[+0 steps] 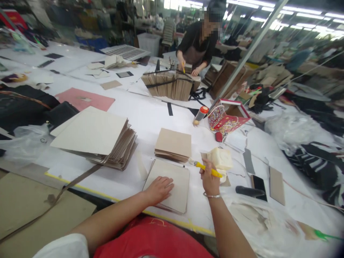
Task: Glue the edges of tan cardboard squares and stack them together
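My right fingers [207, 167] grip the brush [200, 165], bristles beside the small stack [173, 143]; my left fingers [164, 181] lie spread on the boards [177, 187] at the desk's [146, 134] near edge. Probably I'm brushing; next calls for steadying the top one.

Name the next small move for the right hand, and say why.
Probably bring the yellow-handled brush leftward over the near board: the right hand grips it with bristles close to that board's far right corner, and the left hand rests on the board.

Matt cardbd stack [178, 186], smooth plast. brush handle [216, 173], shiny metal bangle [211, 195].
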Tool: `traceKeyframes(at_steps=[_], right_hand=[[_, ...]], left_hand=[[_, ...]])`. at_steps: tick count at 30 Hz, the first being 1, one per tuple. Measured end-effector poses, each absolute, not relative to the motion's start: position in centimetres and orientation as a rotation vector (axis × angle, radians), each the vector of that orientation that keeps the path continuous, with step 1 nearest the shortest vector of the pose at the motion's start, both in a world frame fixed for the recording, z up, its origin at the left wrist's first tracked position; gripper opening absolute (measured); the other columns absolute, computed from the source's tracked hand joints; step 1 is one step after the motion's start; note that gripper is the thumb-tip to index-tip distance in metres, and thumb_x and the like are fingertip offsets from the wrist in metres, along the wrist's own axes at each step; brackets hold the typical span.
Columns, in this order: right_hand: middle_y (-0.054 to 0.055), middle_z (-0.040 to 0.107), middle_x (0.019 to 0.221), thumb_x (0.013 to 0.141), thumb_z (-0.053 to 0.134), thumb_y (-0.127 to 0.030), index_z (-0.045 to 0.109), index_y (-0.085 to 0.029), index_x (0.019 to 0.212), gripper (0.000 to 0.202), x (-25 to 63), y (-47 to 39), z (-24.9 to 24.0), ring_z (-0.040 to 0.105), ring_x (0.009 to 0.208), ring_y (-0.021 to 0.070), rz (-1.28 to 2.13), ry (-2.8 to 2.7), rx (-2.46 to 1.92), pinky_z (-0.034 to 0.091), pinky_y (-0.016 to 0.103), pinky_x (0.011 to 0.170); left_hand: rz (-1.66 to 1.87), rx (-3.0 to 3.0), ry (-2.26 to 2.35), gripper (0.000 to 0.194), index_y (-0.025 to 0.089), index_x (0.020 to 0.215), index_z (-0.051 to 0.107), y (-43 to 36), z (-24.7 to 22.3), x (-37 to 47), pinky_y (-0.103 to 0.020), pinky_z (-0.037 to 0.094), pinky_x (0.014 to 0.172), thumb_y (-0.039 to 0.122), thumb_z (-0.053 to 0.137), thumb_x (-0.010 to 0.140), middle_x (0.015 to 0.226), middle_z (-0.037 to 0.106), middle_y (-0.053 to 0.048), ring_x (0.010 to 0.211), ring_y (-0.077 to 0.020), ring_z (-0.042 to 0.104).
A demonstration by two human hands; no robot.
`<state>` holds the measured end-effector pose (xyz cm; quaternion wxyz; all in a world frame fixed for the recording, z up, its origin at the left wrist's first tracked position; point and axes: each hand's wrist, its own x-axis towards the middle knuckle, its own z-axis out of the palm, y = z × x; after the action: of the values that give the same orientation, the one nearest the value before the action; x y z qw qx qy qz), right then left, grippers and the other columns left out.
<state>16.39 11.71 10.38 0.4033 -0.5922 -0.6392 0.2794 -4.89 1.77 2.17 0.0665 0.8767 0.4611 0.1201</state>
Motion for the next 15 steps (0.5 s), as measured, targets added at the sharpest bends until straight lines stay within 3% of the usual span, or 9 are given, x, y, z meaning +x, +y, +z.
traceKeyframes(at_steps=[3,6,11,15], right_hand=[[-0.001,0.055,0.063,0.083,0.035,-0.049,0.059,-0.016,0.094,0.042,12.4,15.9,12.7,0.048,0.047,0.0078,1.031,-1.567,-1.383,0.041,0.020,0.047],[-0.002,0.056,0.062,0.075,0.049,-0.046,0.060,-0.016,0.089,0.035,7.6,19.5,12.8,0.048,0.046,0.0068,1.227,-1.581,-1.298,0.040,0.018,0.045],[-0.004,0.054,0.051,0.072,0.054,-0.035,0.061,-0.015,0.077,0.021,2.3,23.6,9.8,0.042,0.037,0.0048,1.470,-1.769,-1.308,0.034,0.015,0.038],[-0.003,0.053,0.047,0.071,0.057,-0.027,0.059,-0.015,0.068,0.012,0.6,26.9,7.8,0.042,0.034,0.0056,1.435,-1.747,-1.394,0.035,0.016,0.036]], left_hand=[[0.482,2.663,1.533,0.041,0.019,0.123,0.044,7.0,3.9,-4.0,-0.040,0.022,0.101,0.035,0.041,0.086,0.133,0.041,-0.010,0.122,-0.0231,0.033],[0.359,2.600,1.684,0.053,0.014,0.129,0.037,11.8,5.0,-3.5,-0.048,0.014,0.104,0.038,0.044,0.083,0.139,0.032,-0.013,0.129,-0.0278,0.022],[0.115,2.407,1.792,0.065,0.011,0.130,0.037,14.6,4.2,-3.4,-0.051,0.020,0.100,0.046,0.049,0.077,0.137,0.033,-0.017,0.127,-0.0328,0.023],[0.088,2.406,1.791,0.072,0.010,0.132,0.032,14.4,3.3,-3.4,-0.052,0.017,0.100,0.051,0.046,0.076,0.139,0.030,-0.018,0.127,-0.0339,0.022]])
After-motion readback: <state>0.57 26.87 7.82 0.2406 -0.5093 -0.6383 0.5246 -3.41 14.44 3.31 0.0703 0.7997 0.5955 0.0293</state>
